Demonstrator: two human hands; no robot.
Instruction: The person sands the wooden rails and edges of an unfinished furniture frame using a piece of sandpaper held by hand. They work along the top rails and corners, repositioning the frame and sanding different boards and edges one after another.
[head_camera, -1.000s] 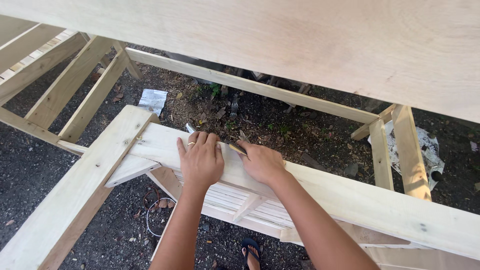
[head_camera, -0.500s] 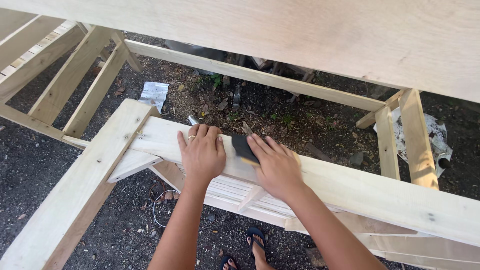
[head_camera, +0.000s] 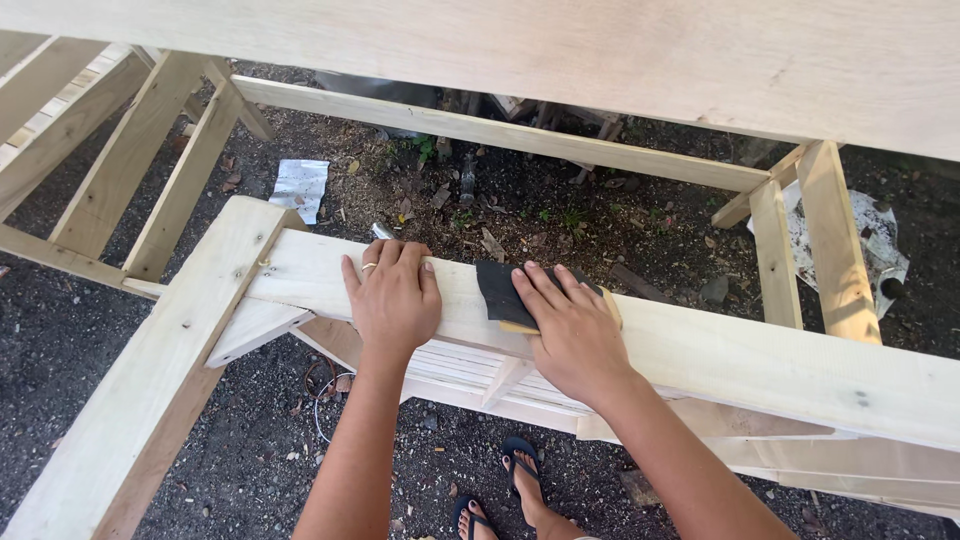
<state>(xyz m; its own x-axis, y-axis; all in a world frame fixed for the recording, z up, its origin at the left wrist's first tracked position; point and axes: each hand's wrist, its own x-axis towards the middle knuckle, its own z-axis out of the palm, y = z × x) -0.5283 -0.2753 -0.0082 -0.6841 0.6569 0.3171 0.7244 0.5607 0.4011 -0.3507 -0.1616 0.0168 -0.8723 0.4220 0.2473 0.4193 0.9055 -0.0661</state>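
A pale wooden rail (head_camera: 760, 365) of a frame runs across the middle of the head view. My left hand (head_camera: 392, 298) lies flat on the rail with fingers over its far edge, a ring on one finger. Beside it, my right hand (head_camera: 570, 330) presses a dark sheet of sandpaper (head_camera: 500, 292) wrapped on a small wooden block against the rail's top. The block is mostly hidden under the palm.
A wide wooden board (head_camera: 600, 50) spans the top. A slanted frame leg (head_camera: 170, 360) joins the rail at left, with more slats (head_camera: 120, 160) behind. Dark gravel ground (head_camera: 520, 210) holds paper scraps (head_camera: 300, 188). My feet in sandals (head_camera: 520, 490) stand below.
My right hand has slid to the right along the rail with the sandpaper, which now shows more. My left hand has stayed on the rail.
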